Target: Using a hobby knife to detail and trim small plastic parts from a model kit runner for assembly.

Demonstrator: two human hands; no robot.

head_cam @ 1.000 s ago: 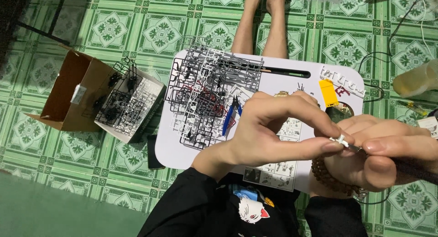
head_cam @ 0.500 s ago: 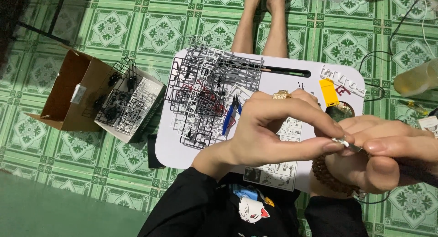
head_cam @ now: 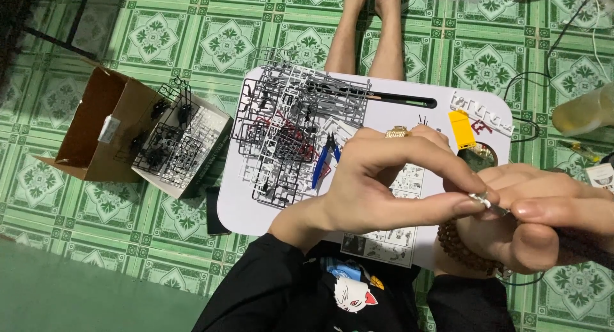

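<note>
pinching: left hand grips a tiny pale plastic part between thumb and forefinger, raised above the surface
right hand: closed around a slim tool handle, metal tip touching the small part; bead bracelet on that wrist
part location: in the air between the 2 hands, over the right end of the white lap surface
surface load: heap of grey, black and red model runners on its left half, blue-handled nippers lying among them, printed instruction sheet near the front edge, yellow block and a white runner strip toward the right rear
floor, left: open brown cardboard box, and touching it a shallow box lid holding black and white runners; dark phone lying just beside the surface
floor, right: translucent yellowish cup on its side, black cables near it
floor: green patterned tiles
body: bare legs stretched under the surface, black shirt with a cartoon cat print
</note>
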